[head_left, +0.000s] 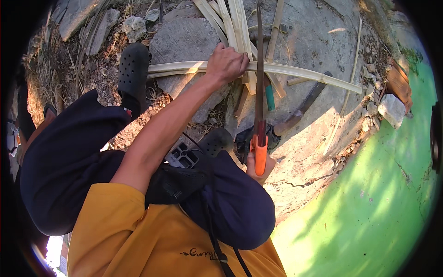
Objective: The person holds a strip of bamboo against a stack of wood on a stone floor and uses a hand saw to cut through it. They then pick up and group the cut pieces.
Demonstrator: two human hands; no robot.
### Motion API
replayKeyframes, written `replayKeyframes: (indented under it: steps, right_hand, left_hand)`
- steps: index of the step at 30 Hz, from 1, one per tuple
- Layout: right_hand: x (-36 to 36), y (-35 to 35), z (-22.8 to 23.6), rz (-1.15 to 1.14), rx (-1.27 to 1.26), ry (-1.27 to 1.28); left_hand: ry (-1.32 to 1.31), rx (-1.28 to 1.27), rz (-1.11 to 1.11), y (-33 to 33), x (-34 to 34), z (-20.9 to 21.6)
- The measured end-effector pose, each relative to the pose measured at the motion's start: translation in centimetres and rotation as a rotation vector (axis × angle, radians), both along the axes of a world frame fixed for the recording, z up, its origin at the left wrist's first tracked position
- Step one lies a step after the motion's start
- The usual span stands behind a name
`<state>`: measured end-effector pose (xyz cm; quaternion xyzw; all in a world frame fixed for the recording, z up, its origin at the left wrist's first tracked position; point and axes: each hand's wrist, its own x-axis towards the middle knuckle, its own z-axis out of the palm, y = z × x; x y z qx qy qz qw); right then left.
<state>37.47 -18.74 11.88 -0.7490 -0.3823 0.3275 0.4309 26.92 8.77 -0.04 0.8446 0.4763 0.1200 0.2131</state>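
Observation:
My left hand (226, 64) is closed around long pale strips (304, 73), split bamboo by their look, that run sideways across the ground. Upright in view stands a hand saw (259, 99); its orange handle (260, 159) is in my right hand (265, 174), whose fingers are partly hidden behind it. The narrow blade crosses over the strips just right of my left hand. Whether its teeth touch them I cannot tell. Beneath my left hand, a bundle of more pale strips (237, 25) points away from me.
Right of the saw lies a large knife (290, 123) with a wooden handle. A green tool handle (269, 98) shows beside the blade. Flat stone slabs (182, 39) cover the ground. A green wall (369, 198) bounds the right, with a white rock (392, 111) near its base. My dark clogs (133, 69) flank the strips.

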Motion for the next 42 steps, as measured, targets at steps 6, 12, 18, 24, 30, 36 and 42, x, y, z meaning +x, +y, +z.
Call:
replayKeyframes:
  steps: [6, 12, 18, 24, 30, 36, 42]
  right_hand:
    - [1.3, 0.1, -0.3, 0.114, -0.033, -0.056]
    - [-1.0, -0.8, 2.0, -0.061, -0.181, 0.087]
    - [0.2, -2.2, 1.2, -0.057, -0.087, 0.052]
    - [-0.5, -3.3, 2.1, -0.018, -0.123, -0.024]
    - [1.1, -0.6, 1.9, 0.019, -0.169, 0.049]
    - [-0.7, -1.5, 1.2, -0.037, -0.094, 0.009]
    - [0.5, -0.9, 1.9, -0.073, -0.183, 0.010]
  left_hand:
    - [-0.022, 0.033, -0.011, 0.1, 0.0, -0.1]
    - [-0.057, 0.070, -0.024, -0.2, 0.0, -0.5]
    - [0.044, -0.036, 0.022, 0.6, 0.1, 0.2]
    - [0.036, 0.014, -0.025, 0.3, 0.1, -0.2]
    - [-0.050, 0.015, 0.009, 0.8, 0.3, 0.7]
    - [-0.077, 0.087, -0.011, 0.8, 0.0, -0.1]
    - [-0.067, -0.003, 0.062, 1.3, 0.7, 0.2]
